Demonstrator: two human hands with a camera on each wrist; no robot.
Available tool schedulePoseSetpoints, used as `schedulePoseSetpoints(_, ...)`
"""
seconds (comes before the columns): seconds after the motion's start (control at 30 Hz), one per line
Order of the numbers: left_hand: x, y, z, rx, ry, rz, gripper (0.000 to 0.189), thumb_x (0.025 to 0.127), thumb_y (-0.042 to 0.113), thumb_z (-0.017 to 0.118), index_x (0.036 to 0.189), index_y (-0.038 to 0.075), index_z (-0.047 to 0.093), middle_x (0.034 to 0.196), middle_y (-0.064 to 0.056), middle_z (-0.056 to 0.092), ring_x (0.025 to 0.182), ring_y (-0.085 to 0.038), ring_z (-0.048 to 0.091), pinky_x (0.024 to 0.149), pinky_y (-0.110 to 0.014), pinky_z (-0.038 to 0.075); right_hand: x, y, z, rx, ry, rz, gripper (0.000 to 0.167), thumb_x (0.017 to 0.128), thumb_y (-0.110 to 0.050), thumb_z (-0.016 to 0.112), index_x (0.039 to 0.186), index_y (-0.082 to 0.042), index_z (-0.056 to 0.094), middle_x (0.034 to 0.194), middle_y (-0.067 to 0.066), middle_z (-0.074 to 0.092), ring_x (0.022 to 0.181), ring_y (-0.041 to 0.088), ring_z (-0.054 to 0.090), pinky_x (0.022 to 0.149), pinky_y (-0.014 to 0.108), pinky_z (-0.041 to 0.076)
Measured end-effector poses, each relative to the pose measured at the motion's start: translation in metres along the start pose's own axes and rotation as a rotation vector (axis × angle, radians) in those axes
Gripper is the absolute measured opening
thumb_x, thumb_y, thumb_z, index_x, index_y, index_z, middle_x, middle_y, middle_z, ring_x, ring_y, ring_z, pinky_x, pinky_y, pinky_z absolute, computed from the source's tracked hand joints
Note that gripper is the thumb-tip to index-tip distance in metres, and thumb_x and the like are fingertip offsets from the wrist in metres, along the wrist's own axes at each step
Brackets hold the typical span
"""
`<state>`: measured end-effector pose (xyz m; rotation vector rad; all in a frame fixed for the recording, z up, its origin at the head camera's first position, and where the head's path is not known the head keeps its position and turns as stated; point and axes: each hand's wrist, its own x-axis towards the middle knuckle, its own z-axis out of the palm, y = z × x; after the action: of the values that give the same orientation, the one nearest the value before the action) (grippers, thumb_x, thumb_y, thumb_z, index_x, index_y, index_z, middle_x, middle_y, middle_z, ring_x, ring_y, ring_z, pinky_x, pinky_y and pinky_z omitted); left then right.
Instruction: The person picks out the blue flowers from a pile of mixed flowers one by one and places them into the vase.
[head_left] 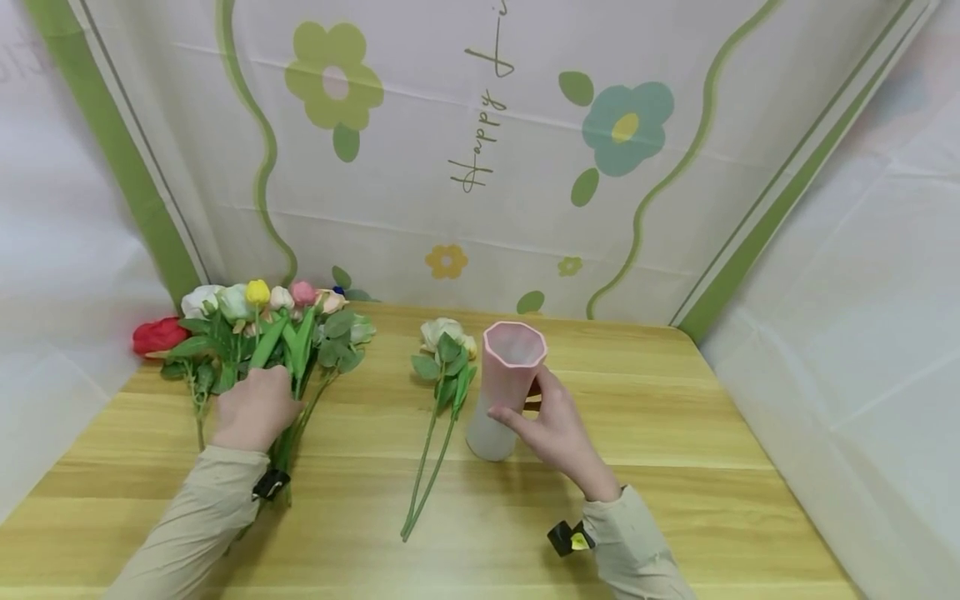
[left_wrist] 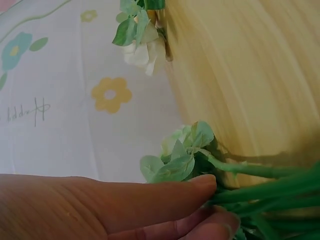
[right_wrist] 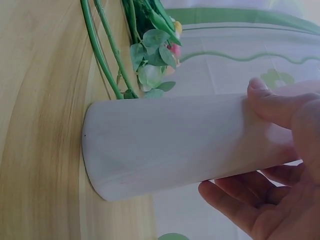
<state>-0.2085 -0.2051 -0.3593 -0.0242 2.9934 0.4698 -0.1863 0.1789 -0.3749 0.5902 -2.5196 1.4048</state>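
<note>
A tall, smooth vase (head_left: 498, 392) with a faceted pink rim fading to a whitish base stands upright, or nearly so, on the yellow-brown wood-grain table (head_left: 637, 500), its long axis roughly vertical and its mouth facing up. The right hand (head_left: 555, 429) is by far the nearer to it: it holds the vase from the vase's right side, thumb on one side and fingers curled round the other. Just left of the vase lie two loose artificial flowers (head_left: 450, 350), at least one a cream-white bloom, their thin green stems running towards the person. Well left of the vase, beyond that pair, spreads a large bundle of artificial flowers (head_left: 300, 342) with white, pink, peach and pale green heads, a yellow tulip (head_left: 257, 292) and a big red bloom (head_left: 160, 337) at the edge farthest from the vase. The left hand (head_left: 258, 408) is over the bundle's green stems; thumb and fingertips come close together beside them, but whether they are pinching one I cannot tell. From that hand, then, the vase lies off to the right, with the loose pair between, and the bundle's stems point towards the person rather than at the vase.
</note>
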Motion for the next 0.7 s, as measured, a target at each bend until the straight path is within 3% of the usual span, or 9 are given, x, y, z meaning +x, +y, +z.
schedulePoseSetpoints(0.13,0.001,0.002,0.002,0.011,0.003,-0.002,0.032,0.088,0.02,0.07,0.096,-0.01,0.062,0.093,-0.036,0.06,0.071,-0.047,0.062,0.054,-0.059,0.047,0.0,0.002,0.0,0.005,-0.003,0.003,0.065,0.082,-0.029,0.082,0.134,-0.008,0.049,0.115,0.004,0.06,0.101,0.018,0.06,0.078,0.034,0.054)
schedulePoseSetpoints(0.47,0.002,0.002,0.004,0.012,0.024,0.011,0.019,0.088,0.016,0.066,0.081,-0.002,0.062,0.083,-0.03,0.061,0.066,-0.042,0.061,0.05,-0.055,0.045,-0.001,0.003,0.001,0.025,-0.002,-0.006,0.065,0.081,-0.031,0.082,0.133,-0.01,0.049,0.114,0.003,0.06,0.099,0.017,0.06,0.077,0.033,0.055)
schedulePoseSetpoints(0.7,-0.003,0.005,0.001,-0.037,0.075,0.039,0.025,0.088,0.009,0.057,0.063,0.008,0.05,0.068,-0.02,0.056,0.057,-0.032,0.056,0.043,-0.047,0.04,-0.002,-0.033,-0.005,0.014,-0.016,0.009,0.062,0.082,-0.009,0.081,0.132,0.004,0.048,0.114,0.013,0.06,0.101,0.025,0.061,0.08,0.035,0.054)
